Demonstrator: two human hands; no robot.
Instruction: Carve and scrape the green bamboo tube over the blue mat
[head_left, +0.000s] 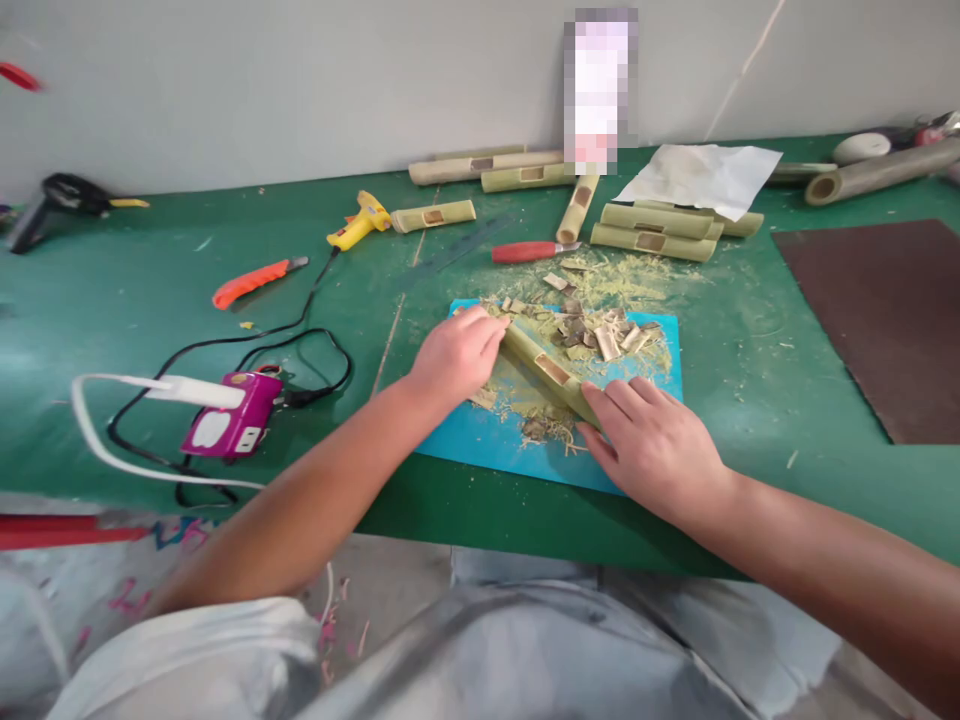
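A green bamboo tube (546, 365) with a rectangular slot cut in its upper side lies slantwise between my hands. My left hand (463, 352) is closed round its far left end, and my right hand (651, 440) grips the near right end. Beneath it is a blue mat (491, 450) strewn with sawdust and bamboo chips (611, 335). Just beyond the mat, a red-handled knife (529, 252) rests on the green table (375, 300).
Several slotted bamboo tubes (652, 242) lie at the back, some under white paper (697, 178). Leftward are a yellow glue gun (360, 222), an orange utility knife (259, 283) and a purple power adapter (232, 415) with looping cords. A dark brown sheet (885, 320) covers the right side.
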